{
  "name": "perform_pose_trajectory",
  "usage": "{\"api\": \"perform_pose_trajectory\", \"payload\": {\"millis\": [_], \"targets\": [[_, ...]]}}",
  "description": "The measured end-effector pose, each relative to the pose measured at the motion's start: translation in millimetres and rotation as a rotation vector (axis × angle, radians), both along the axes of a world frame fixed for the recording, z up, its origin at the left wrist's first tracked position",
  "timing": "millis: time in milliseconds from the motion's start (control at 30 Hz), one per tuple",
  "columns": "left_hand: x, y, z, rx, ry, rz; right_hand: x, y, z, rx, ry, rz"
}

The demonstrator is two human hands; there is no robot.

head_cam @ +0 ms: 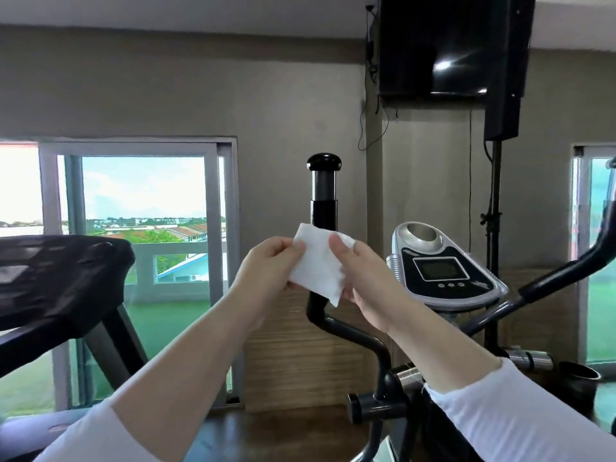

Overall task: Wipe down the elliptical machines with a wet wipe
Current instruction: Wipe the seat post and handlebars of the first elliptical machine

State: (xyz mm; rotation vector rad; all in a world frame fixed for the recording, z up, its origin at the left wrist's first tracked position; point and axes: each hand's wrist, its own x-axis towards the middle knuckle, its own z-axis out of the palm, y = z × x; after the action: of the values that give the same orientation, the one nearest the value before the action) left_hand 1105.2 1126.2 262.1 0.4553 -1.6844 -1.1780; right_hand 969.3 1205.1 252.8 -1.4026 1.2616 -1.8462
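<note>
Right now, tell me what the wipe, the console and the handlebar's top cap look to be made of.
The wipe is a thin white matte sheet, probably nonwoven cloth or paper; it creases where the left hand and right hand pinch it. The console looks like moulded plastic: silver satin shell round a glossy black panel. The top cap is smooth black, probably hard plastic, slightly shiny.

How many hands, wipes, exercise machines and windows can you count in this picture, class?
Hands: 2, the left hand and the right hand
Wipes: 1, the wipe pinched by both hands
Exercise machines: 2, the elliptical and the treadmill
Windows: 2, the left window and the right window
Total: 7
</note>
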Motion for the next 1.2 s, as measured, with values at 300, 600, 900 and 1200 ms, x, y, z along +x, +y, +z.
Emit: {"api": "perform_pose_trajectory", "payload": {"millis": [300, 600, 900, 1200], "targets": [[-14, -29, 43, -0.213, 0.077, 0.143, -26, -22, 55, -0.263, -0.061, -0.226], [-38, -57, 62, -0.275, 0.079, 0.211, -20, -64, 68, -0.400, 0.104, -0.695], [-46, -71, 72, -0.324, 0.032, 0.177, 1, -54, 74, -0.464, 0.182, -0.676], [-35, -75, 122, -0.512, 0.088, 0.093, -2, -79, 71, -0.255, 0.340, -0.641]]}}
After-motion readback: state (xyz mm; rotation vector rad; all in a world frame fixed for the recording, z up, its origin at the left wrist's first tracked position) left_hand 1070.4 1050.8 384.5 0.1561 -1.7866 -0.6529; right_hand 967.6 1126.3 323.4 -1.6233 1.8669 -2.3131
